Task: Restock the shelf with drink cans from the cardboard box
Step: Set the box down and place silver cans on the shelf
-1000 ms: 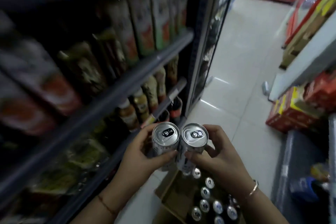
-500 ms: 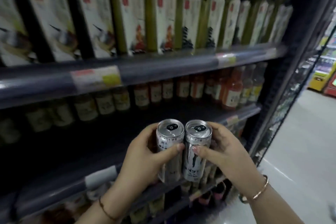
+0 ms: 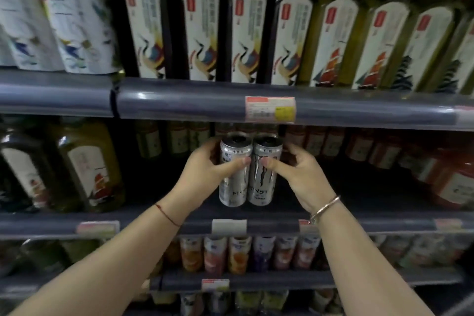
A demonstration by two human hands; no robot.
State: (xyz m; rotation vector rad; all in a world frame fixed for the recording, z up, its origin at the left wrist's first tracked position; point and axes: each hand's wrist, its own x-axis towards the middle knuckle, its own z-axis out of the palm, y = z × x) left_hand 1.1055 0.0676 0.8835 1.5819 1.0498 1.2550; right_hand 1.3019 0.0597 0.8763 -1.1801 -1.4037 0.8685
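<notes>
Grip left (image 3: 202, 174) wraps left can (image 3: 234, 194); grip right (image 3: 300, 174) wraps right can (image 3: 261, 187)

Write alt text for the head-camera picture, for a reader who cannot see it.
The left hand and right hand each grip a silver drink can, the left can and right can upright and side by side, at the middle shelf of a shop rack. Tall bottles line the shelf above.

right can (image 3: 264, 174): claw 'm' logo, 'onst' lettering; shelf tags (image 3: 269, 109) unreadable.
</notes>
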